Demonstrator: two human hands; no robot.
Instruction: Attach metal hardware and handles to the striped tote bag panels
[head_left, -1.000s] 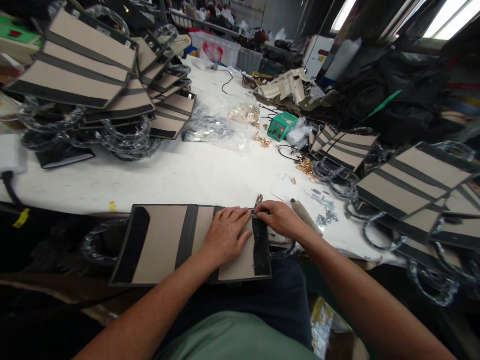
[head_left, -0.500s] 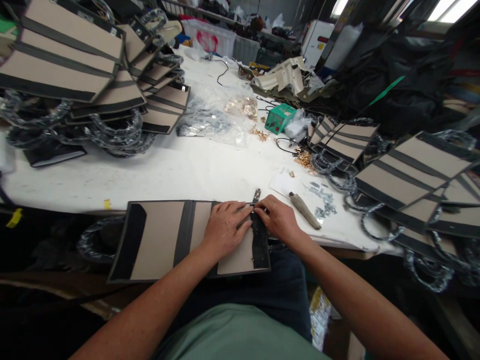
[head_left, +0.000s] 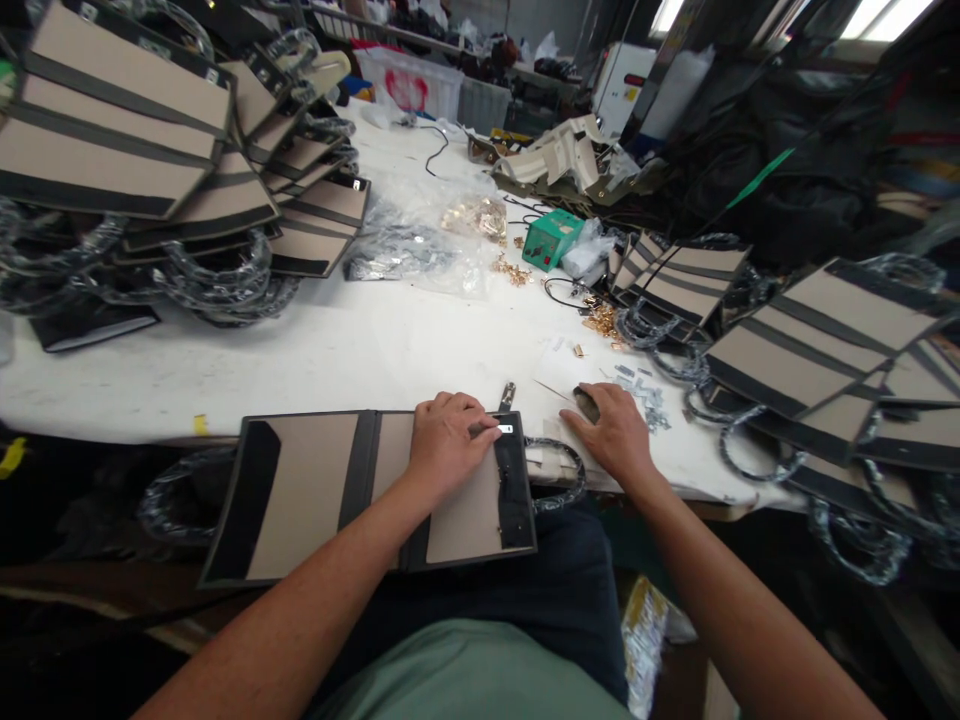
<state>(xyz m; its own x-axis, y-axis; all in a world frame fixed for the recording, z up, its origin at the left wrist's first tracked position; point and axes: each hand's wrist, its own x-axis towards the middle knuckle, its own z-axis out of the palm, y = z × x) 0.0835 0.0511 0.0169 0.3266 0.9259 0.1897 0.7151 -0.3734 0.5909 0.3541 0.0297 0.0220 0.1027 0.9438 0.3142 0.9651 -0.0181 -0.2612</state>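
Observation:
A flat, opened-out handbag panel [head_left: 307, 480] with beige lining and dark strips lies across my lap and the table edge. My left hand [head_left: 448, 440] rests on its right part, fingers bent and pressing beside a small silver metal plate [head_left: 506, 429] on the dark strip. A tab with metal fittings [head_left: 508, 396] sticks out beyond the top edge, and a plastic-wrapped handle [head_left: 574, 470] projects at the right. My right hand [head_left: 616, 432] is closed round the grey handle of an awl [head_left: 588, 404], whose thin spike points left over the table.
Small grey metal plates [head_left: 651, 400] lie beyond my right hand. Gold fittings [head_left: 600, 318] and a green box [head_left: 551, 238] sit farther back. Stacked handbag panels stand left [head_left: 112, 120] and right [head_left: 817, 320]. Clear plastic bags [head_left: 420, 250] lie mid-table.
My right hand has left the panel's dark strip, moved right and closed on the awl that lay on the table. The metal plate and wrapped handle are now uncovered. My left hand's fingers are more bent.

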